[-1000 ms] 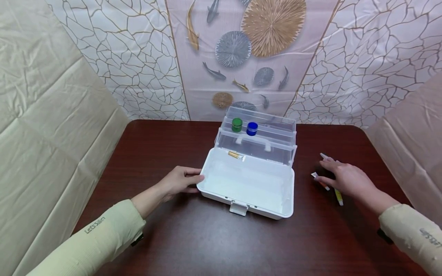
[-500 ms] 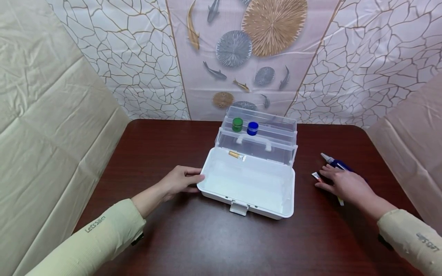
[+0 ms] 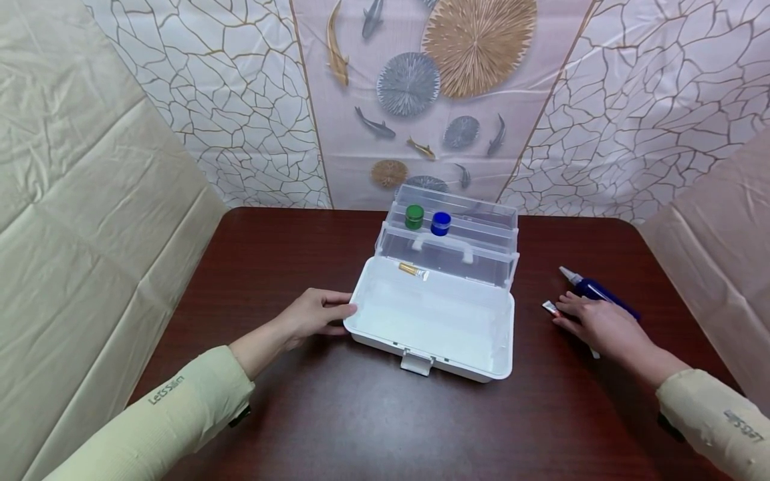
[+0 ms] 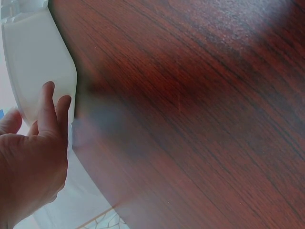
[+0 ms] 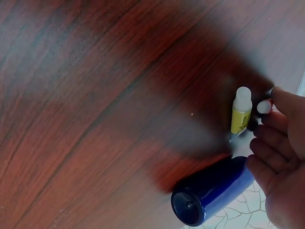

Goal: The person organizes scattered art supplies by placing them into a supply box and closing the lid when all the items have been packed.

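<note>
My left hand (image 3: 315,314) grips the left rim of an open white storage box (image 3: 421,321), thumb over the edge and fingers along the outer side wall (image 4: 40,57). On the right, my right hand (image 3: 607,327) hovers low with fingers loosely bent over small tubes. Between thumb and fingers lies a small orange tube (image 3: 550,308), its white cap showing in the right wrist view. Beside it is a yellow tube (image 5: 241,117) with a white cap, mostly hidden by the hand from above. Just behind the fingers lies a dark blue bottle (image 3: 601,294) with a pale nozzle.
Raised clear trays and lid (image 3: 451,244) stand at the box's back, bearing a green jar (image 3: 414,217) and a blue jar (image 3: 441,224). A gold tube (image 3: 413,270) lies at the box's rear. The box's latch (image 3: 416,363) faces the table's (image 3: 337,427) front.
My right hand has shifted down off the blue bottle, uncovering it, and now covers more of the orange and yellow tubes. My left hand and the box stay put.
</note>
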The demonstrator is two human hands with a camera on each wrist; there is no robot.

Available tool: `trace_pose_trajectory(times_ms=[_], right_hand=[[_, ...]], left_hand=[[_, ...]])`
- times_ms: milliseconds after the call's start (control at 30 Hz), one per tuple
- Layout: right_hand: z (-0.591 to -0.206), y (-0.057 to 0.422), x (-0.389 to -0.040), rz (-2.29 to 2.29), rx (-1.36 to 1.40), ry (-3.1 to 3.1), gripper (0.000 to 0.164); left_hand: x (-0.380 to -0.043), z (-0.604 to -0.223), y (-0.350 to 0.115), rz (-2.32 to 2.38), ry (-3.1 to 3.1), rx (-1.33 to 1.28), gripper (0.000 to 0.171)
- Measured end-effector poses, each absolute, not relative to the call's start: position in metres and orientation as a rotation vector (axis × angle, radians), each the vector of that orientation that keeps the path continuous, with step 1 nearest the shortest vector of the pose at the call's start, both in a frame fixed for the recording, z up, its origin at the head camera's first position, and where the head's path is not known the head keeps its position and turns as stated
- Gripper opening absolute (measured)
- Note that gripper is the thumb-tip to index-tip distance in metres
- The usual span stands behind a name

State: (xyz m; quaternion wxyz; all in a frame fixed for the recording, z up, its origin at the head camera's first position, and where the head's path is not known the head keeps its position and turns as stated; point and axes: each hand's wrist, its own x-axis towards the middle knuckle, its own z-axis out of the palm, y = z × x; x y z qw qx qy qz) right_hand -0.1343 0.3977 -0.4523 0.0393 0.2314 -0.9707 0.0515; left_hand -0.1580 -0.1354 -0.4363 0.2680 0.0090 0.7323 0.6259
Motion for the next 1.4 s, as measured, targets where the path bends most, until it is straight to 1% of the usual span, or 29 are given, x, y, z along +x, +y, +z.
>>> trace_pose_trajectory(times_ms=[200,433,1400], right_hand=[[-0.4535,0.3959,-0.1317,0.2,0.719,-2.951,0.032],[-0.4542,0.3962,-0.1304,0.171,0.682,-3.001,0.035],[-0.4615,0.3988,-0.1335,0.098,0.753,-2.827,0.035]], left_hand=[[-0.1577,-0.4359,-0.1351,1.694,1.974,0.019,0.042],[-0.1575,-0.4366,-0.1347,1.703,1.968,0.026,0.042],[-0.1554,-0.4349,-0.1347,1.685,1.986,0.017,0.043]])
